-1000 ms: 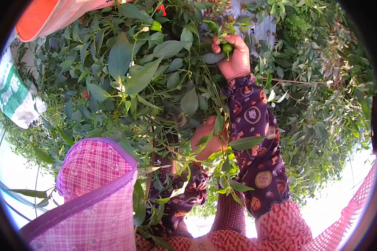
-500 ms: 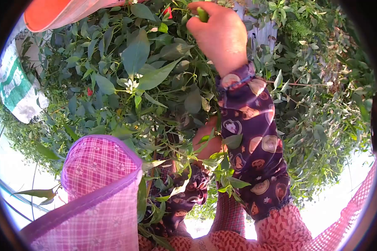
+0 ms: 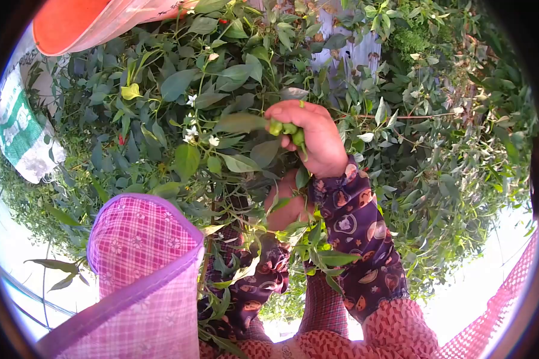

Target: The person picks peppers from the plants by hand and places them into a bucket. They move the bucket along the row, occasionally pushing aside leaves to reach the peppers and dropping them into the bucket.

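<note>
My right hand (image 3: 317, 137) is closed around several small green peppers (image 3: 290, 130), their stems poking out past the thumb. It is over the leafy pepper plants (image 3: 233, 81), beside small white flowers (image 3: 190, 133). Lower down, my left hand (image 3: 286, 206) is in among the stems, partly behind leaves and close under the right wrist. Leaves hide its fingers, so I cannot see whether it holds anything. Both forearms wear dark patterned sleeves (image 3: 360, 230).
An orange-red bucket (image 3: 72, 27) tilts at the upper left. Below it lies a white and green woven sack (image 3: 27, 131). Pink plaid cloth with purple edging (image 3: 144, 239) covers the lower left. A small red pepper (image 3: 121, 139) shows among the leaves.
My right hand has come down and slightly left from the top of the view, and several green peppers now show in it. The left hand has shifted slightly left.
</note>
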### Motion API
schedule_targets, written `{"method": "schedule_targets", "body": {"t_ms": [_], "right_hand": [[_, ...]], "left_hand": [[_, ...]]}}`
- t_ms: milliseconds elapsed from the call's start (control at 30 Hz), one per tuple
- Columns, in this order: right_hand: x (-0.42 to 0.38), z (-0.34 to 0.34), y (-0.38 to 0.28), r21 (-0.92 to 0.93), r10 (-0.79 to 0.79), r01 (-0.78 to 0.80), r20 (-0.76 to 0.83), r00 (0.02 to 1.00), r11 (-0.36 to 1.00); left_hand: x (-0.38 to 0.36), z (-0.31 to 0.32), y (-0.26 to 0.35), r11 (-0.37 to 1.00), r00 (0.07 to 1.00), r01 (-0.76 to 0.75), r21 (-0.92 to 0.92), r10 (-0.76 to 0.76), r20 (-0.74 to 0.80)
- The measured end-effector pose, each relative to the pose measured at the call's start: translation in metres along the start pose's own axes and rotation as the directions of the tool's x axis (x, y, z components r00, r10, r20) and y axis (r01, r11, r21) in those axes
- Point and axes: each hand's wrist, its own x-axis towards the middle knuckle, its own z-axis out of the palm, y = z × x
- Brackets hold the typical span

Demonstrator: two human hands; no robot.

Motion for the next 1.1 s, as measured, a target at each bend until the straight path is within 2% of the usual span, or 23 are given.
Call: {"method": "schedule_targets", "body": {"t_ms": [33,100,133,167,233,267,333,433,467,500,533,567,600,633,700,767,800,833,900,933,1000,1033,1100], "right_hand": [[-0.013,-0.019,-0.007,0.138,0.057,-0.060,0.027,0.998,0.989],[-0.032,-0.042,-0.028,0.402,-0.068,0.117,-0.135,0.989,0.908],[-0.042,-0.042,-0.053,0.435,-0.184,0.255,-0.198,0.963,0.864],[-0.052,-0.026,-0.084,0.337,-0.335,0.414,-0.269,0.903,0.846],[-0.064,-0.001,-0.146,0.276,-0.615,0.594,-0.010,0.788,0.756],[-0.064,0.014,-0.165,0.275,-0.621,0.597,-0.003,0.784,0.753],[-0.058,0.063,-0.185,0.110,-0.763,0.755,0.081,0.641,0.646],[-0.043,0.117,-0.200,-0.119,-0.883,0.919,0.256,0.394,0.376],[-0.037,0.095,-0.194,-0.036,-0.817,0.938,0.481,0.318,0.345],[-0.042,0.085,-0.189,0.277,-0.791,0.765,0.410,0.454,0.582],[-0.034,0.078,-0.176,0.008,-0.799,0.823,0.244,0.549,0.568],[0.011,0.019,-0.170,0.269,-0.713,0.660,0.267,0.649,0.702],[0.016,0.020,-0.137,0.193,-0.614,0.587,0.143,0.776,0.786],[0.026,0.028,-0.111,0.065,-0.520,0.517,0.042,0.853,0.854],[0.070,0.028,-0.068,0.030,-0.346,0.345,0.022,0.938,0.938],[0.118,0.030,-0.036,-0.052,-0.338,0.334,-0.126,0.933,0.941],[0.142,0.029,-0.023,-0.077,-0.266,0.257,-0.135,0.955,0.963],[0.160,0.022,-0.011,-0.026,-0.271,0.270,-0.042,0.962,0.963],[0.181,0.036,0.002,-0.146,-0.459,0.441,-0.135,0.878,0.886],[0.185,0.039,0.001,-0.145,-0.462,0.444,-0.131,0.877,0.884],[0.185,0.048,-0.006,-0.585,-0.646,0.471,-0.125,0.753,0.661],[0.186,0.054,-0.008,-0.585,-0.648,0.473,-0.122,0.752,0.659],[0.193,0.061,-0.006,-0.723,-0.722,0.415,-0.165,0.672,0.552]], "left_hand": [[-0.004,0.006,0.001,1.000,0.999,-0.018,-0.022,0.017,-0.029],[-0.011,0.016,0.002,0.996,0.994,-0.053,-0.077,0.046,-0.094],[-0.014,0.020,0.003,0.992,0.990,-0.071,-0.100,0.058,-0.130],[-0.018,0.024,0.002,0.989,0.985,-0.086,-0.124,0.066,-0.158],[-0.021,0.032,0.000,0.979,0.975,-0.115,-0.167,0.079,-0.207],[-0.022,0.034,0.000,0.977,0.973,-0.123,-0.172,0.084,-0.217],[-0.018,0.032,0.000,0.985,0.978,-0.129,-0.114,0.107,-0.176],[-0.012,0.027,0.001,0.989,0.983,-0.147,0.026,0.149,-0.109],[-0.009,0.025,0.000,0.982,0.982,-0.161,0.097,0.170,-0.086],[-0.005,0.024,0.001,0.964,0.978,-0.188,0.186,0.201,-0.053],[-0.002,0.023,0.003,0.936,0.972,-0.218,0.278,0.234,-0.027],[-0.001,0.020,0.004,0.892,0.963,-0.249,0.376,0.270,-0.003],[0.001,0.018,0.005,0.831,0.952,-0.281,0.480,0.306,0.027],[0.003,0.016,0.007,0.761,0.939,-0.308,0.571,0.339,0.055],[0.007,0.012,0.007,0.585,0.914,-0.343,0.735,0.389,0.117],[0.010,0.009,0.008,0.439,0.893,-0.364,0.821,0.415,0.173],[0.012,0.008,0.010,0.381,0.885,-0.367,0.849,0.423,0.192],[0.013,0.006,0.010,0.332,0.878,-0.372,0.867,0.427,0.214],[0.014,0.003,0.011,0.242,0.868,-0.371,0.896,0.433,0.243],[0.015,0.002,0.011,0.211,0.865,-0.370,0.905,0.432,0.254],[0.015,0.001,0.012,0.143,0.859,-0.368,0.919,0.430,0.277],[0.016,0.000,0.012,0.110,0.857,-0.365,0.924,0.429,0.287],[0.017,-0.001,0.013,0.058,0.853,-0.362,0.930,0.424,0.305]]}}
